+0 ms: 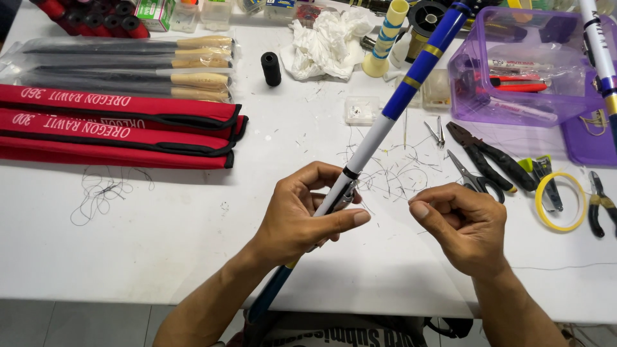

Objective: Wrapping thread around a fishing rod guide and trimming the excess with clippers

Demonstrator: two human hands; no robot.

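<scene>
left hand (302, 215): wrapped around the fishing rod (385, 115); fingers curl over the white section, thumb stretched flat beneath toward 3 o'clock. Clamped on the rod, no gap visible.
right hand (459, 225): loose fist, thumb and forefinger pinched together at its 9 o'clock tip. Something fine may sit in the pinch; too thin to tell. Not touching the rod, just beside the left thumb tip.
fishing rod: runs diagonally from 7 o'clock at the near table edge to 1 o'clock at the frame top. Dark blue butt below the left hand, white section through the grip, then blue with gold bands. A small metal fitting sits on it right at the left fingers.
table (160, 244): white, littered with short thread offcuts (392, 173) at 12 o'clock of the hands.
scissors (472, 177): at 1 o'clock of the right hand, flat on the table.
black pliers (485, 154): just beyond the scissors, red-tipped handles.
yellow tape ring (561, 201): at 3 o'clock of the right hand, well apart.
purple plastic box (514, 71): at 1 o'clock, far side, pens inside.
red rod sleeves (116, 125): stacked at 10 o'clock of the left hand, well apart.
black thread spool (270, 68): upright at 12 o'clock, near a crumpled white tissue (324, 42).
</scene>
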